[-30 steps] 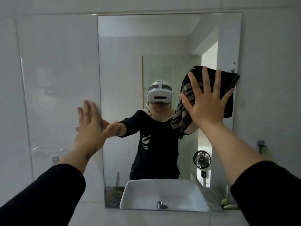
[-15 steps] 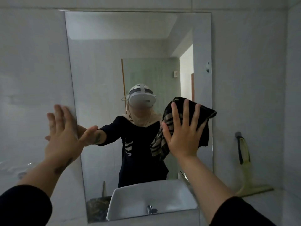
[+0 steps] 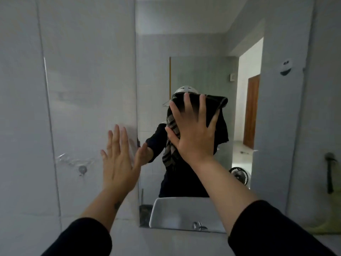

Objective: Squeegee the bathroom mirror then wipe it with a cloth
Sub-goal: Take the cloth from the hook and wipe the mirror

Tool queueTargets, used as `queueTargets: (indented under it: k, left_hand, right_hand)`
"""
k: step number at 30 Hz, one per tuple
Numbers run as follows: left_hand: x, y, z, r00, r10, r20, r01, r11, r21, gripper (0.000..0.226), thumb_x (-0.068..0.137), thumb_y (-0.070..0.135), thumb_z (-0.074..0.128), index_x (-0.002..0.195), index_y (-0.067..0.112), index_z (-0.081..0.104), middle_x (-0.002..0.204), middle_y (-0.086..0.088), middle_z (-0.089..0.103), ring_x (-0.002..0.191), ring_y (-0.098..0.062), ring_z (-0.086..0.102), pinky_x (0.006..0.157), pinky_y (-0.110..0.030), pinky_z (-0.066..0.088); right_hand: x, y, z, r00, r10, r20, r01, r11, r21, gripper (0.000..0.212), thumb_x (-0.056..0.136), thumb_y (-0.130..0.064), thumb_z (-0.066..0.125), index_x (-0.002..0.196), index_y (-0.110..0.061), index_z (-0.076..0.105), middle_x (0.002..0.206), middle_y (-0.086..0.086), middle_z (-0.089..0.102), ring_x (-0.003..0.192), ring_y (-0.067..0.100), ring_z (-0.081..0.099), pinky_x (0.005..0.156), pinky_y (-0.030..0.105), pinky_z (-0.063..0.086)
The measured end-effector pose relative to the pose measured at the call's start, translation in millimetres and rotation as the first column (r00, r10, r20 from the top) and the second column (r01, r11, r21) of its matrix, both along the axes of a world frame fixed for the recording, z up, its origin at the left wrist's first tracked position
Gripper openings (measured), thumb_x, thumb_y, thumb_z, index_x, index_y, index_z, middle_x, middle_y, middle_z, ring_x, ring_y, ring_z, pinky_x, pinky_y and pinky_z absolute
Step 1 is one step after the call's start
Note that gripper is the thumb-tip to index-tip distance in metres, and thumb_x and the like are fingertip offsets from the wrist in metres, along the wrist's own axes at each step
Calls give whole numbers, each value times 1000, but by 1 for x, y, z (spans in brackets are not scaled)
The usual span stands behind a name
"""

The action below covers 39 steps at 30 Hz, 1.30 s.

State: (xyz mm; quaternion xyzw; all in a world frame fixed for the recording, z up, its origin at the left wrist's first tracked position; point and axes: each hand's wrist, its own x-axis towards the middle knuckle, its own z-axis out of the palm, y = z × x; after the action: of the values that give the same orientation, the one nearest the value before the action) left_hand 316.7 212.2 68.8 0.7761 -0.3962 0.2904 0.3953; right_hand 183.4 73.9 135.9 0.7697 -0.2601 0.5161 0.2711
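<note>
- Fingers [image 3: 203,111] of your right hand [image 3: 193,137] are spread wide, the palm pressing a dark striped cloth [image 3: 219,124] flat against the mirror [image 3: 184,43]; nothing is pinched, and the pressure alone seems to hold the cloth there.
- Cloth sits near the middle of the glass, its loose lower end hanging below your palm, which suggests the wiping stage is under way.
- Your left hand [image 3: 120,163] is open and flat too, holding nothing, resting on the tiled wall [image 3: 83,71] just beside the mirror's left edge, the thumb at that edge. It looks placed to brace you as you lean in.
- Squeegee [image 3: 330,182] stands well apart at the far right, leaning against the wall, so that step appears finished.
- Mirror's left edge runs straight up past your left thumb; its bottom edge lies below your right forearm, where a white basin [image 3: 184,211] shows as a reflection.
- Open glass remains above the cloth and to its right, giving free room for broad strokes; the lower left area, near your bracing hand, is tighter.
</note>
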Motion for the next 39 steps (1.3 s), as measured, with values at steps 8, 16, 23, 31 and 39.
queueTargets:
  k: [8,16,23,31,39]
  left_hand:
    - [5,6,-83,1000,15,-19,-12,991,137,83,84,68,14,142,29,-31,151,13,-38,141,-9,-31,115,-53,-1]
    - [4,3,-94,999,50,-19,-45,979,197,94,84,68,26,146,22,-27,150,10,-40,139,-12,-34,112,-52,-5]
    - [-8,2,-87,999,34,-34,-26,976,217,92,90,62,39,129,46,-43,151,4,-37,143,-25,-26,114,-57,0]
    - [-7,0,-89,999,5,-54,3,988,153,94,90,45,54,138,41,-27,155,2,-30,144,-26,-23,115,-58,19]
    - [-6,-2,-94,998,-13,-65,22,991,133,93,86,48,49,145,34,-22,157,-2,-26,144,-25,-24,114,-58,14]
  right_hand:
    - [55,40,-20,973,100,-209,-130,982,-135,66,93,-59,33,151,-34,12,160,4,12,146,38,7,108,69,13]
    - [43,30,-68,945,78,-318,-141,973,-181,66,93,-61,32,150,-36,12,161,2,10,146,35,6,109,68,10]
    - [-1,4,-88,953,32,-302,-65,993,-101,68,91,-64,30,150,-39,6,161,4,7,146,37,4,106,70,15]
    - [-56,-36,-100,981,-13,-192,16,1000,13,69,91,-64,32,150,-40,5,160,4,8,146,38,3,106,70,12]
    - [-115,-82,-105,994,-110,27,104,979,177,67,93,-64,30,150,-36,9,159,8,11,145,41,5,107,69,15]
